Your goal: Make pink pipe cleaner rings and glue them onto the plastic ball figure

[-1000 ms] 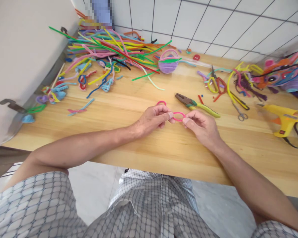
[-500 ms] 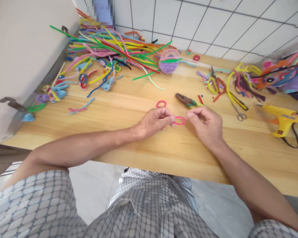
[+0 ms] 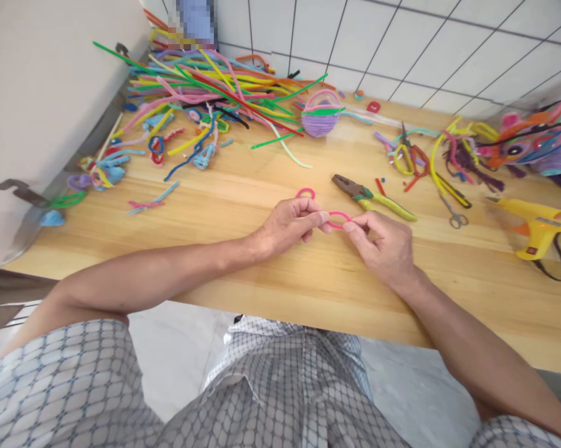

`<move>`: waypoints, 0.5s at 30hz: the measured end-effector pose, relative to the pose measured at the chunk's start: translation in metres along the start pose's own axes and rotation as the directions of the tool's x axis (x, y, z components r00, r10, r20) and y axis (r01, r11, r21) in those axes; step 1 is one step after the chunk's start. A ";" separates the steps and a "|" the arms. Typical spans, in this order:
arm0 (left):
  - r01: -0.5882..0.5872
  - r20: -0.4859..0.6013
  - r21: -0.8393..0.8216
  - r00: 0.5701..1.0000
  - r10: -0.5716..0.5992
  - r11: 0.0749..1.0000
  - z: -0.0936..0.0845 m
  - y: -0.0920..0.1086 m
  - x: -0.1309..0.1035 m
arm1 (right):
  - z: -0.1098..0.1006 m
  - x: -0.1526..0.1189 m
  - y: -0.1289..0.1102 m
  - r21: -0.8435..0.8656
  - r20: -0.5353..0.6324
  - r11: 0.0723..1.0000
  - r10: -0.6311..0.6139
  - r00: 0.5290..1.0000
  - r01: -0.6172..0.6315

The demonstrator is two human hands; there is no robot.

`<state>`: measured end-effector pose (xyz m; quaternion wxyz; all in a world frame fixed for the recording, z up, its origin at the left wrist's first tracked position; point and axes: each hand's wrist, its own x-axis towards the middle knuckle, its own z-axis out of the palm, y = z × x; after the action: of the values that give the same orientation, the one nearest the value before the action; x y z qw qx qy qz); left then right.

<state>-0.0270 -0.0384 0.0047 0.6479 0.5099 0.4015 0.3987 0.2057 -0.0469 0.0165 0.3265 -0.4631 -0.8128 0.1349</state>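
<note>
Between my two hands is a small pink ring (image 3: 339, 213), pinched at its left side by my left hand (image 3: 299, 223) and at its right side by my right hand (image 3: 381, 242). Another pink ring (image 3: 305, 193) lies on the wood just behind my left hand, partly covered by it. Pliers with green and yellow handles (image 3: 371, 198) rest behind my right hand, jaws toward the back left.
A heap of coloured pipe cleaners (image 3: 205, 81) fills the back left. Near it stands a purple woven ball (image 3: 320, 121). Red-handled scissors (image 3: 418, 160), small grey scissors (image 3: 456, 219) and a yellow glue gun (image 3: 535, 224) lie on the right of the table (image 3: 261, 280).
My right hand has moved slightly left and now grips the right side of the pink ring, where there was a gap before. The pliers' handles show more fully.
</note>
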 end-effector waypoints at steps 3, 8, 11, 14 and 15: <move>0.021 -0.011 0.003 1.000 -0.021 1.000 0.000 0.001 -0.001 | 0.002 -0.001 -0.001 -0.008 -0.034 0.999 -0.053 0.998 0.053; -0.006 -0.004 0.038 1.000 0.006 0.999 0.001 0.001 -0.004 | 0.005 -0.002 -0.003 -0.041 -0.057 0.994 -0.107 0.993 0.104; -0.033 -0.023 0.052 0.999 0.035 0.998 0.002 0.000 -0.004 | 0.006 -0.002 -0.003 -0.032 -0.060 0.992 -0.120 0.991 0.119; -0.050 -0.051 0.069 0.997 0.054 0.996 0.002 0.000 -0.005 | 0.008 -0.003 -0.004 -0.021 -0.063 0.990 -0.143 0.988 0.142; -0.058 -0.057 0.075 0.996 0.062 0.996 0.002 -0.001 -0.005 | 0.008 -0.003 -0.004 -0.019 -0.063 0.988 -0.151 0.986 0.151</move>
<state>-0.0270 -0.0435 0.0049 0.6044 0.5330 0.4195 0.4179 0.1982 -0.0509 0.0114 0.3585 -0.4066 -0.8356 0.0891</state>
